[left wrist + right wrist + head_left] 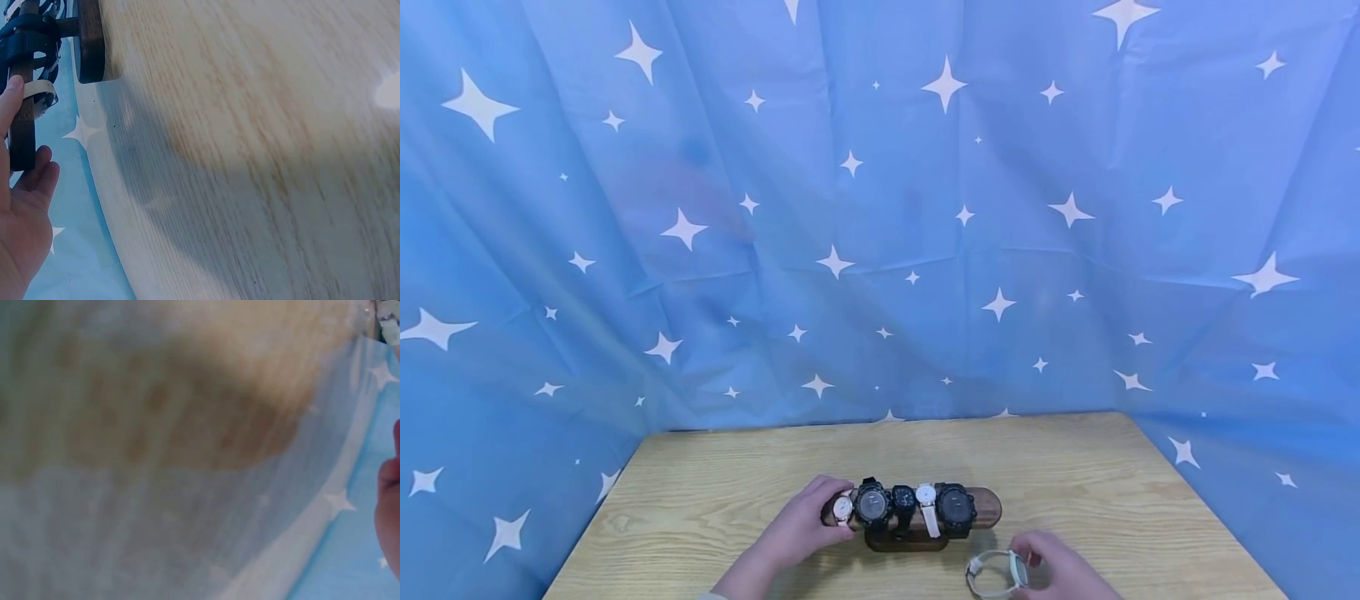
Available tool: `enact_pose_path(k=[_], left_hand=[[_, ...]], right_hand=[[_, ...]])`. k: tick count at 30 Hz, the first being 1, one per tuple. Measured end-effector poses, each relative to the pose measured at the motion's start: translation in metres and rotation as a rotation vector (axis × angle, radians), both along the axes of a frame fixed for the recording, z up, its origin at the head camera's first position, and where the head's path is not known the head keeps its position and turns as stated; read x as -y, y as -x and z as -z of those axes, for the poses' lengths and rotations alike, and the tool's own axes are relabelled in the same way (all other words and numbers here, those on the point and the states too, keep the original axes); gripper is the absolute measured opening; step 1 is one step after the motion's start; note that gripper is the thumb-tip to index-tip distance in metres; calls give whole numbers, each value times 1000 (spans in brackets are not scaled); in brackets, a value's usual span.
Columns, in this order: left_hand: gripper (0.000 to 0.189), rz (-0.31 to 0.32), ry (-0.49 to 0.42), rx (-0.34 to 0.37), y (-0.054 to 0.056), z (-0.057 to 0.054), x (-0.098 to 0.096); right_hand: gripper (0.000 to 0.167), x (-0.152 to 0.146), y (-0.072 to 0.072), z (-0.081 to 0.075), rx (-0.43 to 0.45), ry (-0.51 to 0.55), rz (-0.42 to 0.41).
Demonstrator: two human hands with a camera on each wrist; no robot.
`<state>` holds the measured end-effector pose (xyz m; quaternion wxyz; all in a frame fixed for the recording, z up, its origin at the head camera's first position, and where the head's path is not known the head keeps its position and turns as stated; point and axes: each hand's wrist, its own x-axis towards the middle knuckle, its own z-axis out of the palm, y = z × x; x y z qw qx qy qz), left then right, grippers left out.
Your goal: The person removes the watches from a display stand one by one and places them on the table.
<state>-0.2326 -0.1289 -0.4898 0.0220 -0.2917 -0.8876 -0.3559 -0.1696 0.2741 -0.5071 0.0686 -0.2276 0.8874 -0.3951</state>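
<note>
A dark wooden watch stand (988,507) holds a row of several watches. From left to right come a small white-faced watch (842,508), a round black watch (873,505), a square black watch (903,498), a white watch (927,496) and another black watch (957,507). My left hand (805,521) grips the stand's left end; in the left wrist view its thumb lies by a pale strap (40,87). To the right and nearer me, my right hand (1056,567) pinches a pale watch (1018,570) by its case, its strap closed in a loop.
The stand rests on a light wood-grain table (700,483). Behind and beside the table hangs a blue cloth (895,208) with white stars. The right wrist view is blurred, with part of the right hand (389,515) at its edge.
</note>
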Motion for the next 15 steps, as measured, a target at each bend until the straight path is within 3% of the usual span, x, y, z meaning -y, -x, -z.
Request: enact_pose_path(k=[7, 10, 15], left_hand=[[59, -4, 1, 4, 0, 0, 0], [59, -3, -4, 11, 0, 0, 0], [58, 2, -5, 9, 0, 0, 0]], right_hand=[[37, -7, 1, 15, 19, 58, -55], [38, -7, 0, 17, 17, 61, -57], [41, -7, -1, 14, 85, 32, -56]])
